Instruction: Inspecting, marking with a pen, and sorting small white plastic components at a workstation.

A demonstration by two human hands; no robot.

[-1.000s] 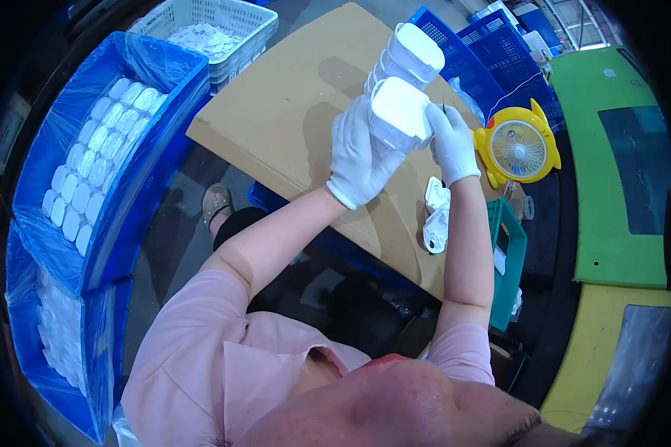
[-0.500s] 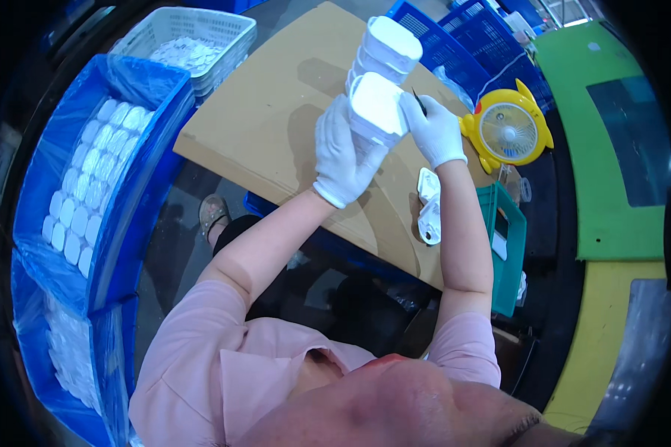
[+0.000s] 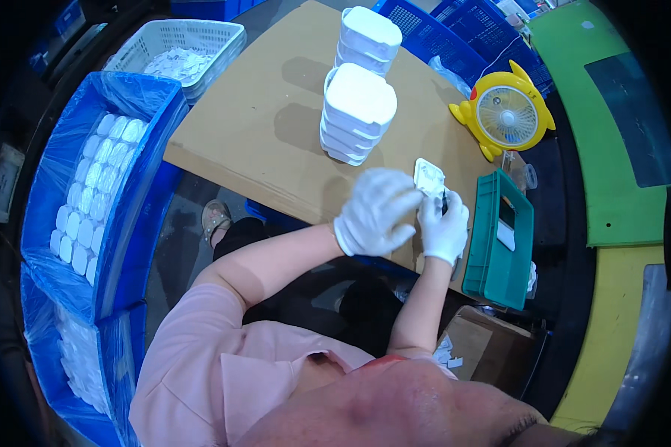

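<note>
My left hand (image 3: 380,214), in a white glove, hovers over the near part of the table with its fingers apart and nothing visible in it. My right hand (image 3: 445,229), gloved too, is closed round a thin dark pointed tool (image 3: 445,200); its exact kind is hard to make out. Just beyond the fingers of both hands lies a white moulded plastic piece (image 3: 429,176); whether either hand touches it is unclear. Farther off stands a stack of white rounded plastic cases (image 3: 361,93), with a second white stack (image 3: 370,31) behind it.
The brown table (image 3: 235,112) carries a yellow fan (image 3: 507,115) at right. A teal crate (image 3: 473,257) is beside the table's right edge. On the left are a plastic-lined blue bin (image 3: 145,175) of white pieces and a white basket (image 3: 227,48). Blue crates (image 3: 425,37) lean at the back.
Both hands have come away from the near stack of cases, which now stands on the table. They have moved toward me, down to the white piece. The tool stays in the right hand.
</note>
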